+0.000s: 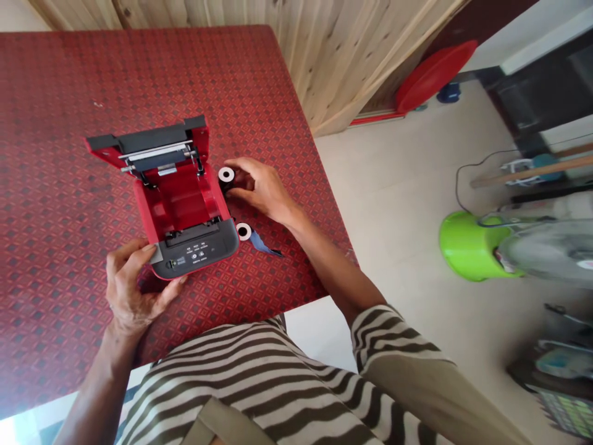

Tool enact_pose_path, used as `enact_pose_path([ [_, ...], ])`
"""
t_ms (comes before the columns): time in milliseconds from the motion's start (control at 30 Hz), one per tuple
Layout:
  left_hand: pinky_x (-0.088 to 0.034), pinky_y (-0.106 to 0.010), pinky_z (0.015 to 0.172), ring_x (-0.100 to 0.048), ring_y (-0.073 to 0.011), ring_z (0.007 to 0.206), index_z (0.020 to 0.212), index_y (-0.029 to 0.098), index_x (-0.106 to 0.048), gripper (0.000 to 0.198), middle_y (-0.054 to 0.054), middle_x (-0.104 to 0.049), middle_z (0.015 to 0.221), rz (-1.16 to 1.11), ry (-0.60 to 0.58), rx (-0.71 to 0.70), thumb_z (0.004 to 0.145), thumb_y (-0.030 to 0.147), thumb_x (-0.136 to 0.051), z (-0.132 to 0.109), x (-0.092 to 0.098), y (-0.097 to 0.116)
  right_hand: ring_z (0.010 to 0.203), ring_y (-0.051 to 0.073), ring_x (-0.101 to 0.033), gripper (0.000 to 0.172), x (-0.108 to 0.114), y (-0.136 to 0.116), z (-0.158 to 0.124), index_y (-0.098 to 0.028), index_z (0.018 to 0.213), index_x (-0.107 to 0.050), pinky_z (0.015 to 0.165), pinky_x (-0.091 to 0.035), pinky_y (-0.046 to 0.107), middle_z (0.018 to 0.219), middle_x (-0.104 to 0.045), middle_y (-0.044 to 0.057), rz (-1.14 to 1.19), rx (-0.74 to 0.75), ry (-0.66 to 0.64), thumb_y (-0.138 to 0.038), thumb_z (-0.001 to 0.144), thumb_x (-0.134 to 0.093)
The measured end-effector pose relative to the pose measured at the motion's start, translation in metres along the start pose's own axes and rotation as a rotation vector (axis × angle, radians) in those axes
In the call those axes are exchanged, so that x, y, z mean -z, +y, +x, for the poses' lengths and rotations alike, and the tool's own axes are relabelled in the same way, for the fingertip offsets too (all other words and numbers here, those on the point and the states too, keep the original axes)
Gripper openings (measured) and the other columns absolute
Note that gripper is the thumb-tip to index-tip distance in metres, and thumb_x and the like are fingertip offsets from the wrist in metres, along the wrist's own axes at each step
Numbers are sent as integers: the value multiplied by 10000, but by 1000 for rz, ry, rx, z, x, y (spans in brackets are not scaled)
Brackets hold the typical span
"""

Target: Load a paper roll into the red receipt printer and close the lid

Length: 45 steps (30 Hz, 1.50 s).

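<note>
A red and black label printer (185, 198) sits on the table with its lid (152, 148) raised and its red inner bay showing. My left hand (134, 284) grips the printer's near left corner, fingers on the side and thumb at the front edge. Against the printer's right side, my right hand (259, 185) has its thumb and fingers around a black ribbon roll (227, 175) with a white core end. Closer to me lies a second ribbon roll (243, 232), also white at the end. A loose blue-black strip of ribbon (264, 244) trails from it to the right.
The table (55, 204) has a red patterned cover, its right edge just beyond my right forearm. Wooden panelling (315, 55) stands behind it. On the floor to the right are a lime green bucket (456, 247) and a red round object (433, 74) leaning by the wall.
</note>
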<state>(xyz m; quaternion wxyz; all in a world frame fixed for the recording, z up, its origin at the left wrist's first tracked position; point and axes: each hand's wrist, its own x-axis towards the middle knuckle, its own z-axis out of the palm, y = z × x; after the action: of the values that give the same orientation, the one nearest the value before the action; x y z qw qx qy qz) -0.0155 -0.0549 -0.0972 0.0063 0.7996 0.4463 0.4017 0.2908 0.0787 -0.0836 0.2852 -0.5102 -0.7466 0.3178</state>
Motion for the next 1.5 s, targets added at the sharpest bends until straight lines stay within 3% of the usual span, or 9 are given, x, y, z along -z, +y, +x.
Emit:
enact_pose_path([
  [133,-619,-430,923,-707,-293,1120,1566,276,-508,869,-126,-701,1287,0,-11,3,820,414,-931,0,1,0,1167,205,-713,255,-13,4,11,-189,1200,-730,1074,-524,370,1239,-800,69,-37,-11,2,-215,946,-715],
  [233,-625,-419,918,-711,-282,1120,1569,289,-493,852,-114,-704,1296,-5,-16,14,841,427,-913,0,1,1,1071,208,-736,278,4,-3,5,-197,1227,-719,951,-579,362,1202,-802,57,17,-67,60,-255,955,-707],
  [367,-642,-412,911,-709,-276,1125,1574,274,-487,843,-129,-693,1312,-7,-18,13,853,425,-898,0,1,3,1118,221,-746,380,48,-39,-14,-250,1395,-645,904,-610,374,1297,-772,46,93,8,57,-331,1023,-663],
  [500,-668,-401,913,-717,-261,1135,1566,282,-484,794,-127,-689,1319,3,-21,20,889,443,-868,0,0,5,1089,232,-747,332,65,-86,-25,-223,1298,-646,951,-611,405,1227,-773,46,77,182,-35,-296,992,-754],
  [700,-688,-354,911,-744,-222,1147,1547,303,-491,643,-69,-692,1314,15,-39,78,984,459,-761,-2,2,10,1144,262,-686,183,26,-127,-15,-208,1152,-714,1015,-579,426,1116,-771,60,-474,330,-237,-107,1026,-628],
  [933,-703,-371,853,-755,-254,1110,1538,294,-517,667,-143,-695,1294,-40,-57,110,956,468,-791,-6,1,11,1116,296,-708,321,-10,-153,2,-119,1132,-751,837,-569,361,1002,-788,162,-771,228,-396,-9,1052,-461],
  [1100,-698,-368,883,-758,-246,1112,1509,319,-548,644,-123,-699,1319,-70,-53,128,940,465,-811,-8,1,11,1119,313,-752,341,-23,-148,19,-85,1142,-777,840,-576,376,1079,-804,207,-810,191,-525,1,1055,-460],
  [1300,-672,-316,850,-756,-212,1054,1539,292,-534,683,-110,-702,1308,-77,-33,96,940,462,-815,-7,1,10,1100,319,-772,362,-31,-133,24,-106,1120,-781,863,-590,393,1091,-806,195,-790,224,-516,16,1038,-450],
  [1500,-679,-345,861,-742,-248,1123,1589,260,-478,730,-160,-687,1297,-56,-46,76,958,443,-795,-6,1,11,1131,268,-748,338,-14,-132,15,-93,1257,-738,982,-565,393,1208,-795,162,-632,228,-488,-17,1067,-470],
])
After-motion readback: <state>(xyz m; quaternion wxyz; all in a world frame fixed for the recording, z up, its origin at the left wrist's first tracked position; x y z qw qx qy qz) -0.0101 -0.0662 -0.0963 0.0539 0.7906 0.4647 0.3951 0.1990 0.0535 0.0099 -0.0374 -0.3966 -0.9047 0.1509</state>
